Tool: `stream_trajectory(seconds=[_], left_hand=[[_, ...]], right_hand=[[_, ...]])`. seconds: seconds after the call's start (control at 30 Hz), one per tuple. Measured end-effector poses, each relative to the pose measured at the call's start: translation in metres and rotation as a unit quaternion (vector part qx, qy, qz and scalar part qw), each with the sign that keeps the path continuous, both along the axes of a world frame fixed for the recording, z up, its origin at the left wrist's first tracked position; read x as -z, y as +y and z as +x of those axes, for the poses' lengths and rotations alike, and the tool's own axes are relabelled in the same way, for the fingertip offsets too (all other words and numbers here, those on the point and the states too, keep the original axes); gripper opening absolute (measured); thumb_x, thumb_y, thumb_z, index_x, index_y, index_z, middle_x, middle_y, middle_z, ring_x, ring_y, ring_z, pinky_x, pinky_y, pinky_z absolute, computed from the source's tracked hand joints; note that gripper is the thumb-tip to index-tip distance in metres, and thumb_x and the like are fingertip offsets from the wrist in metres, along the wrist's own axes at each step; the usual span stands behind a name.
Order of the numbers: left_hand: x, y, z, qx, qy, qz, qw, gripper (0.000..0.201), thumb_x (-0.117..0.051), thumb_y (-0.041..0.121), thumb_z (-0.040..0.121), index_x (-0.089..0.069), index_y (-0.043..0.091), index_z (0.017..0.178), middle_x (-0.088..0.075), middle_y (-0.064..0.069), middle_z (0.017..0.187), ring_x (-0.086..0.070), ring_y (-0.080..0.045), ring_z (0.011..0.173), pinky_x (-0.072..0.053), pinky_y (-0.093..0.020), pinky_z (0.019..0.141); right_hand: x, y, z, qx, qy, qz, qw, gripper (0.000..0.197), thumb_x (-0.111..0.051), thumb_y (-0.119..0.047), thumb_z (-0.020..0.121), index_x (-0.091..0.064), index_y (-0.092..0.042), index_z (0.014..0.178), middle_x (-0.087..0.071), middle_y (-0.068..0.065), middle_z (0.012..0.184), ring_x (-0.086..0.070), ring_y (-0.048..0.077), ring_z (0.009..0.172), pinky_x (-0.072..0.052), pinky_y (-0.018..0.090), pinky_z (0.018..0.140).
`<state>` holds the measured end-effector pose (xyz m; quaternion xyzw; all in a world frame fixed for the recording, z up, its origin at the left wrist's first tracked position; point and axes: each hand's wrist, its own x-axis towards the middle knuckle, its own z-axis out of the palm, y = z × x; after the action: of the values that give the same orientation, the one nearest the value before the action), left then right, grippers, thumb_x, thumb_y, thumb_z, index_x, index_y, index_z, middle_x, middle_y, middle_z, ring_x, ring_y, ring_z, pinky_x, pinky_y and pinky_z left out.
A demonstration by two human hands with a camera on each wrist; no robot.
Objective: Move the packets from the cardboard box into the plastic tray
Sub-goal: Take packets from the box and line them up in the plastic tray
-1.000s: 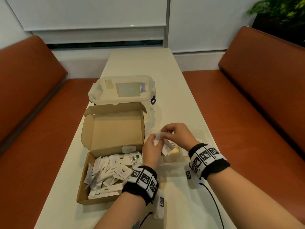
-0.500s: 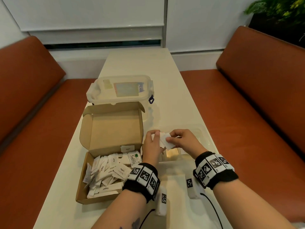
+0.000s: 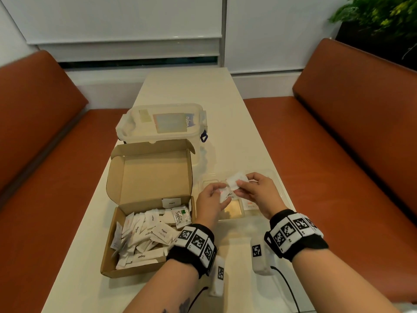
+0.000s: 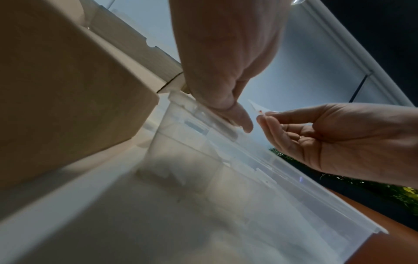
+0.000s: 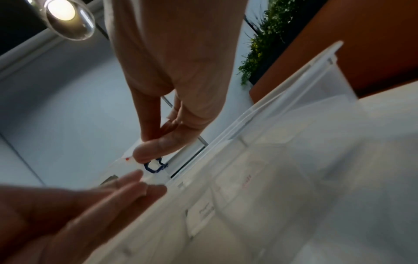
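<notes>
An open cardboard box (image 3: 108,263) on the table's left holds several white packets (image 3: 144,236). Right of it lies the clear plastic tray (image 3: 283,195), with a few packets resting inside. Both hands hover over the tray. My right hand (image 3: 239,185) pinches a white packet (image 3: 234,179) between thumb and fingers. My left hand (image 3: 220,193) is close beside it and pinches another white packet with a red mark (image 3: 223,197). In the left wrist view the right hand (image 4: 339,135) holds its packet edge-on above the tray (image 4: 226,178), beside the box (image 4: 68,89).
A lidded clear plastic container (image 3: 162,123) stands just behind the box's raised lid. Orange bench seats (image 3: 338,154) run along both sides of the narrow white table (image 3: 187,86). A plant (image 3: 379,16) is at the back right.
Both hands have stayed over the tray. The right hand has drawn one packet a little up and away from the left hand, which has lowered slightly.
</notes>
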<state>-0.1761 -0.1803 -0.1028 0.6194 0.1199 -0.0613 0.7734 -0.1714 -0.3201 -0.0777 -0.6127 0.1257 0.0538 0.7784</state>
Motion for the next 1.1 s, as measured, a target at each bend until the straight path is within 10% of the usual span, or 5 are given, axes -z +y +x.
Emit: stream_trajectory(seconds=[0.33,0.6,1.1], left_hand=[[-0.002,-0.006,-0.003,0.004,-0.004,-0.009,1.0,0.008,-0.055,0.005,0.093,-0.061,0.002,0.097,-0.057,-0.003,0.096,-0.063,-0.015,0.085,-0.056,-0.016,0.065],[0.002,-0.006,-0.003,0.03,0.002,0.059,0.998,0.009,-0.057,0.009,0.093,-0.064,0.003,0.091,-0.056,-0.006,0.097,-0.06,-0.02,0.09,-0.055,-0.014,0.063],[0.011,-0.001,0.001,-0.021,0.022,0.01,0.999,0.035,-0.037,-0.013,0.088,-0.065,0.001,0.105,-0.055,-0.007,0.112,-0.056,-0.009,0.074,-0.056,-0.026,0.083]], right_hand=[[0.006,-0.001,-0.004,-0.047,-0.016,-0.1,0.994,0.012,-0.067,-0.004,0.084,-0.06,0.0,0.093,-0.068,0.016,0.082,-0.067,0.019,0.066,-0.057,0.023,0.065],[-0.004,-0.02,0.008,-0.118,-0.075,-0.387,0.911,0.009,-0.074,-0.014,0.079,-0.07,-0.02,0.083,-0.062,-0.004,0.068,-0.055,0.005,0.063,-0.04,0.006,0.055],[0.039,-0.025,0.006,-0.017,0.011,-0.587,0.81,0.006,-0.072,-0.02,0.079,-0.073,-0.016,0.075,-0.057,0.002,0.094,-0.053,0.019,0.095,-0.045,0.029,0.069]])
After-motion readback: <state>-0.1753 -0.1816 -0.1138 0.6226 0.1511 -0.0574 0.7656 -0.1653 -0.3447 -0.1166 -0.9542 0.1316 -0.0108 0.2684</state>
